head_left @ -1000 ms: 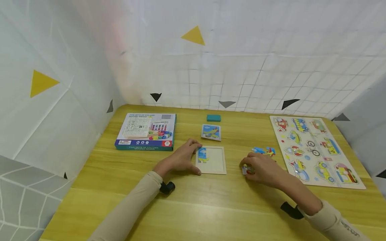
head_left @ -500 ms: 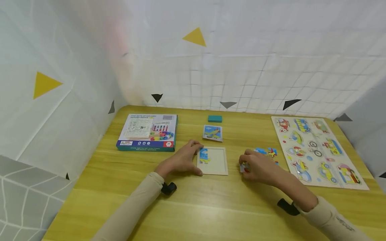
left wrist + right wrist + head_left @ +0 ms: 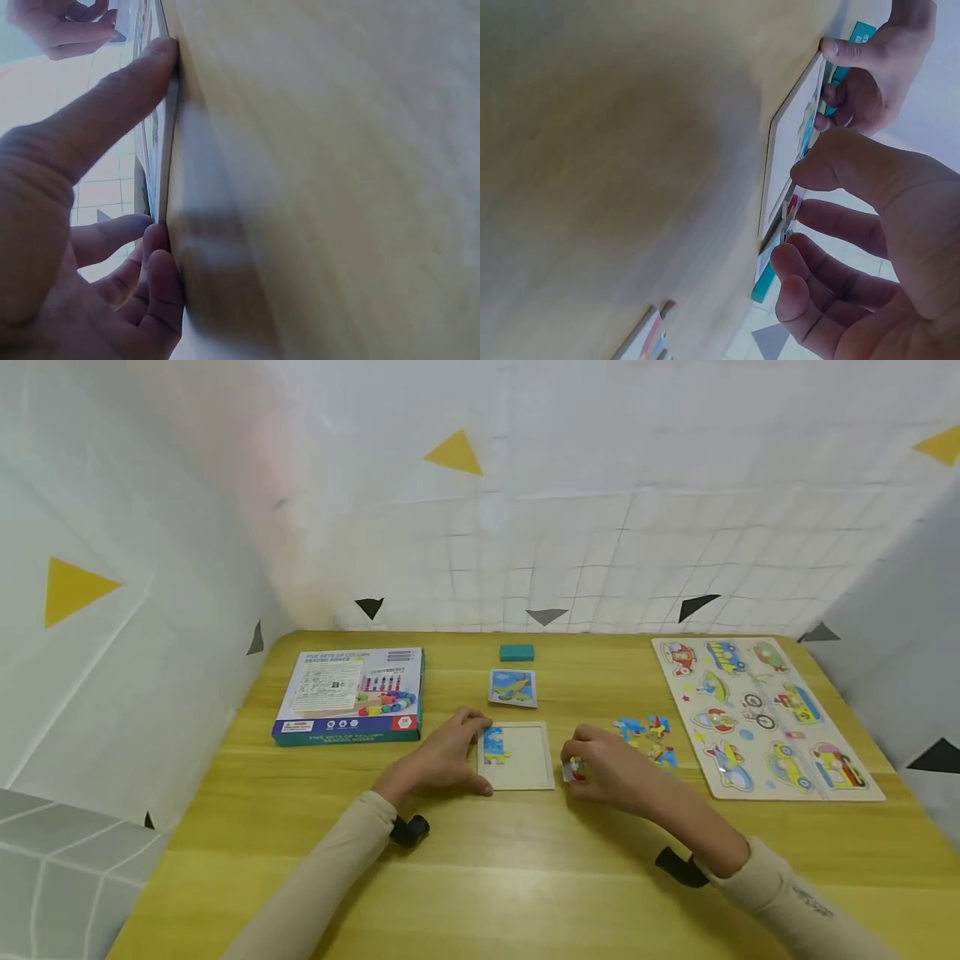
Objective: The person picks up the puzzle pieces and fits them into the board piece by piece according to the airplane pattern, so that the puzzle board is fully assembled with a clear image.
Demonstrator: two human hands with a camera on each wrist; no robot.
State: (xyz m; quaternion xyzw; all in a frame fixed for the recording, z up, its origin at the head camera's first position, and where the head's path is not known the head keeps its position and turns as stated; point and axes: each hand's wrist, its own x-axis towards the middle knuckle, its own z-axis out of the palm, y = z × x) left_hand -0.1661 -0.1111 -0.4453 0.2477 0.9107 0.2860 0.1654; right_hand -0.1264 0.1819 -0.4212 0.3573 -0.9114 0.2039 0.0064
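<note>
A small square wooden puzzle tray [image 3: 529,756] lies on the table, with joined blue and yellow jigsaw pieces [image 3: 495,745] along its upper left. My left hand [image 3: 437,762] holds the tray's left side, thumb at the near corner and fingers at the far one. In the left wrist view the thumb and fingertips touch the tray's edge [image 3: 170,135]. Just right of the tray, my right hand [image 3: 611,770] pinches a jigsaw piece [image 3: 792,206] between thumb and fingers, which partly hide it. Several loose jigsaw pieces [image 3: 651,742] lie beyond and right of that hand.
A picture card with a yellow airplane [image 3: 513,688] lies behind the tray, and a teal block [image 3: 517,652] behind that. To the left is a boxed bead set [image 3: 348,696]. A large vehicle peg puzzle board [image 3: 765,718] lies at the right.
My right hand has moved left with the jigsaw piece, from beside the loose pieces to near the tray's right edge. The left hand stays on the tray. The head view has shifted slightly.
</note>
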